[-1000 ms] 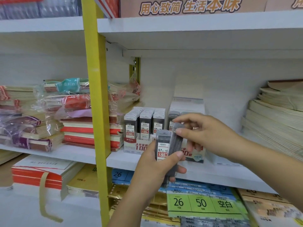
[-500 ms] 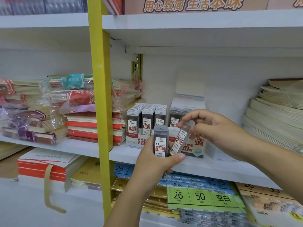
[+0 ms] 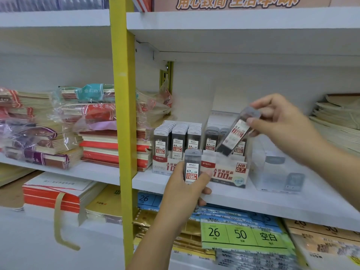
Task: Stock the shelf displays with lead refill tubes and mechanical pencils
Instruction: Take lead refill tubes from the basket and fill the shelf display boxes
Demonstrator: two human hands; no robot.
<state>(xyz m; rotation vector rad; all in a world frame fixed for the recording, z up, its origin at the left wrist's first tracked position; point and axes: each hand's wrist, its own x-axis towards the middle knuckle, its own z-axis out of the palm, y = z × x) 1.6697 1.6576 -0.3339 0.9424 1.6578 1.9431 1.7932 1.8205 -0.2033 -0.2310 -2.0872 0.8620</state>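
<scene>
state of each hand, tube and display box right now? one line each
right hand: pinches tilted tube over 0.7 display box
tilted tube: cap end up, not seated in box
left hand: grips upright tube
0.7 display box: on shelf, upright tubes inside
0.5 display box: on shelf, three rows packed
clear plastic box: on shelf, contents unclear

2 bare forearms (image 3: pixel 152 240), left hand (image 3: pixel 185 193) and right hand (image 3: pixel 282 121); fingernails seemingly trimmed short, right blurred.
</scene>
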